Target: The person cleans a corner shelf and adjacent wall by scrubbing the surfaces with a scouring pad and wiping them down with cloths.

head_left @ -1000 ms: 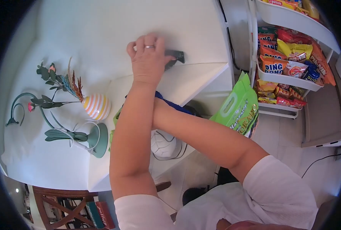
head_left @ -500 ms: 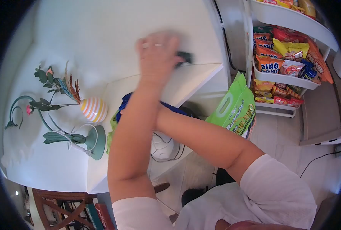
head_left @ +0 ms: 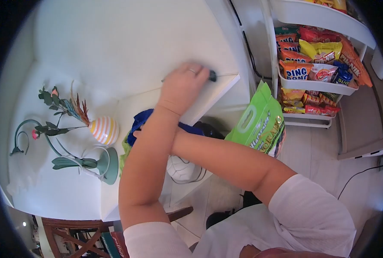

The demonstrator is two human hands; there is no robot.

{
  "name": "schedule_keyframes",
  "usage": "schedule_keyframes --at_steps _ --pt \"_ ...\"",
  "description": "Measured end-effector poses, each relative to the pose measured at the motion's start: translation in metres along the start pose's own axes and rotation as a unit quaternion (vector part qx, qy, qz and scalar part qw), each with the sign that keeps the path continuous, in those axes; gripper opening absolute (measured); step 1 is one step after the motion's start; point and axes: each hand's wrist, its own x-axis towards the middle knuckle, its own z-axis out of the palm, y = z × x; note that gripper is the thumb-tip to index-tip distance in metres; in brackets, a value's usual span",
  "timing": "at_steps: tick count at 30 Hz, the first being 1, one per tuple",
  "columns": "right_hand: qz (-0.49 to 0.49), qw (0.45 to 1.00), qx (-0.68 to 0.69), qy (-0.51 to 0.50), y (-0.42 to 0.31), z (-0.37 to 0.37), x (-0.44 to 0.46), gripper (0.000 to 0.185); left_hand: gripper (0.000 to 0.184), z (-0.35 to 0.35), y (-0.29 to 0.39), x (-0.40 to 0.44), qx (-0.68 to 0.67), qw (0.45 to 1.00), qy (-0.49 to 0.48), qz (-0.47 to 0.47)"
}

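My left hand (head_left: 184, 86), with a ring on one finger, is closed over a small dark object (head_left: 212, 76) against the white surface (head_left: 114, 47), near its edge. Most of the object is under the fingers, so its kind does not show. My right forearm passes behind my left one. Only a fingertip of my right hand (head_left: 138, 130) shows past the left forearm, beside a blue cloth (head_left: 142, 119). Whether it grips the cloth is hidden. A white rounded object (head_left: 182, 168) with a cable sits below the crossed arms.
A striped vase (head_left: 105, 130) with flowers and a green lamp (head_left: 109, 165) stand at left. At right are a green bag (head_left: 258, 122) and a white rack (head_left: 318, 85) of snack packs. A wooden chair (head_left: 66, 228) is at lower left.
My left hand has moved down along the white surface toward its edge, the dark object with it. My right arm stays crossed behind. The view has shifted slightly.
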Motion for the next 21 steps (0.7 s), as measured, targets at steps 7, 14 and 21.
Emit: schedule_keyframes --at_steps 7,14,21 --pt "0.027 0.999 0.019 -0.024 -0.002 -0.001 -0.002 0.046 0.011 0.009 0.031 0.012 -0.050 0.998 0.024 -0.006" --pt "0.004 0.995 0.087 -0.057 0.003 -0.014 -0.003 0.047 0.019 0.000 0.055 0.039 -0.103 0.993 -0.054 -0.009" --pt "-0.007 0.999 0.036 -0.037 0.001 -0.001 -0.005 0.043 0.010 0.007 0.030 0.015 -0.035 0.994 -0.087 -0.054"
